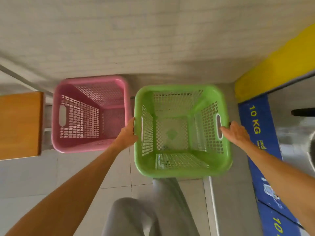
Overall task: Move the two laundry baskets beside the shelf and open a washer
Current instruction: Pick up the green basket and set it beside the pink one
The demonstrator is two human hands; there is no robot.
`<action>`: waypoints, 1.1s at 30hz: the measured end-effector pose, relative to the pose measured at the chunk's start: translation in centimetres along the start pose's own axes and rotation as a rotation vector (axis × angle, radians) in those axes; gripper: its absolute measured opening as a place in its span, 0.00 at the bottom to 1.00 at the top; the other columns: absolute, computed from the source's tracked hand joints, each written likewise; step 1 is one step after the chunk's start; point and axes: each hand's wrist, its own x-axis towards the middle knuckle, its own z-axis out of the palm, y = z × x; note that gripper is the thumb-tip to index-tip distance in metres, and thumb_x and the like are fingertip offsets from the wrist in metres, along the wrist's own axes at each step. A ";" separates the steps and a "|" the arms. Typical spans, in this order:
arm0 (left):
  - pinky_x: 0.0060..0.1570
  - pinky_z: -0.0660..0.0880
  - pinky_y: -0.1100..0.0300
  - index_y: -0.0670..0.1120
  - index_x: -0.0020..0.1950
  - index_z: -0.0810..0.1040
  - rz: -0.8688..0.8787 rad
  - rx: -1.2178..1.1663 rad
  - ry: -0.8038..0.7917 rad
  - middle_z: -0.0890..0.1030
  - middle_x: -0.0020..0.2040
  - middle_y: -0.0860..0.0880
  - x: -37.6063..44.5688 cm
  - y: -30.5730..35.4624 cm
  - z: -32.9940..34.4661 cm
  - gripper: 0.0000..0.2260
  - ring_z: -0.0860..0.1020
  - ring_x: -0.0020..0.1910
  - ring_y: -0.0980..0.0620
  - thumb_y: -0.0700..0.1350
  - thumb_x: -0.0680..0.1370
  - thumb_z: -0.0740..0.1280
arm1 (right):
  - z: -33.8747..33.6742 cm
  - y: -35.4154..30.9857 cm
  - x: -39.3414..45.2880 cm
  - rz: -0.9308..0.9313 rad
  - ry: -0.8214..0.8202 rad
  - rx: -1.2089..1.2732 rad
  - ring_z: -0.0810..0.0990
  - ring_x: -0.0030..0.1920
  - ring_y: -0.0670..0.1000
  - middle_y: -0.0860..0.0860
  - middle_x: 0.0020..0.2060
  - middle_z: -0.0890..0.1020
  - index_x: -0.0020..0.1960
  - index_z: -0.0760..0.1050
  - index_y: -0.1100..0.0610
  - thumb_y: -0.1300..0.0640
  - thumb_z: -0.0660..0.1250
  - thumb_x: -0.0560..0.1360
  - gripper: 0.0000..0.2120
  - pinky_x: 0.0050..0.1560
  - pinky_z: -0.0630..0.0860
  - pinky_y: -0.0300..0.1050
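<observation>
At the far left a wooden shelf (20, 125) shows its orange-brown top, and just beside it on the right stands the pink basket (90, 114), empty, upright on the tiled floor (42, 176) and close to the wall. Next comes the left hand (127, 132), pressed against the left wall of the green basket (183, 132) at its handle slot; its fingers are hidden behind the rim, so I cannot tell if this grip is closed. The green basket is empty too and sits just beside the pink one, with a narrow gap between them. The right hand (236, 132) rests on the right rim with its fingers curled at the handle slot, so it appears to hold the basket, loosely. At the far right is the blue front panel (260, 133) of a washer, marked 10 KG. In my judgement the step in hand is placing the 2nd basket beside the shelf, and this part looks almost finished, since both baskets stand in 1 row. The next move calls for letting go with both hands, turning to the right and finding the washer door, which is mostly out of view here.
</observation>
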 end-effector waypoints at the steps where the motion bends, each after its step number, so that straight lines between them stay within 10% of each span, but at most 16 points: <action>1: 0.43 0.83 0.57 0.50 0.76 0.58 -0.007 -0.008 -0.003 0.79 0.53 0.48 1.9 -0.5 0.5 0.34 0.82 0.48 0.49 0.32 0.73 0.66 | 0.6 -0.7 1.7 0.000 -0.014 -0.006 0.77 0.44 0.63 0.60 0.43 0.77 0.48 0.71 0.56 0.47 0.64 0.72 0.13 0.41 0.70 0.49; 6: 0.32 0.77 0.71 0.53 0.76 0.55 -0.040 -0.026 -0.013 0.76 0.50 0.54 9.5 -2.5 2.2 0.38 0.80 0.45 0.54 0.32 0.72 0.68 | 2.7 -3.1 9.2 -0.025 -0.061 -0.068 0.68 0.28 0.50 0.50 0.29 0.71 0.44 0.72 0.55 0.52 0.65 0.75 0.07 0.27 0.61 0.41; 15: 0.28 0.74 0.72 0.49 0.78 0.51 0.009 0.087 0.005 0.77 0.46 0.56 17.9 -2.0 2.1 0.41 0.79 0.40 0.56 0.31 0.71 0.69 | 1.6 -6.4 18.0 -0.053 -0.091 -0.166 0.80 0.37 0.60 0.62 0.40 0.81 0.49 0.79 0.65 0.60 0.64 0.75 0.09 0.33 0.71 0.44; 21: 0.51 0.82 0.47 0.48 0.79 0.48 0.048 0.140 -0.082 0.81 0.58 0.42 18.5 -1.0 1.0 0.44 0.83 0.50 0.43 0.34 0.72 0.73 | 1.5 -6.7 18.1 -0.028 -0.031 -0.172 0.83 0.45 0.64 0.64 0.49 0.82 0.55 0.78 0.64 0.56 0.66 0.77 0.12 0.44 0.82 0.56; 28: 0.55 0.79 0.40 0.46 0.79 0.51 0.009 0.176 -0.021 0.68 0.71 0.36 15.1 -1.2 -3.8 0.39 0.78 0.59 0.36 0.37 0.74 0.70 | 2.3 -13.9 12.4 -0.113 0.141 -0.115 0.75 0.61 0.67 0.67 0.61 0.74 0.67 0.67 0.66 0.51 0.66 0.78 0.25 0.57 0.75 0.59; 33: 0.59 0.76 0.39 0.45 0.78 0.57 -0.010 0.204 0.091 0.71 0.70 0.41 10.9 -6.2 -11.2 0.35 0.75 0.65 0.40 0.44 0.76 0.71 | 6.3 -22.8 6.2 -0.245 0.023 -0.003 0.77 0.36 0.55 0.57 0.43 0.78 0.71 0.65 0.61 0.50 0.64 0.79 0.25 0.35 0.77 0.45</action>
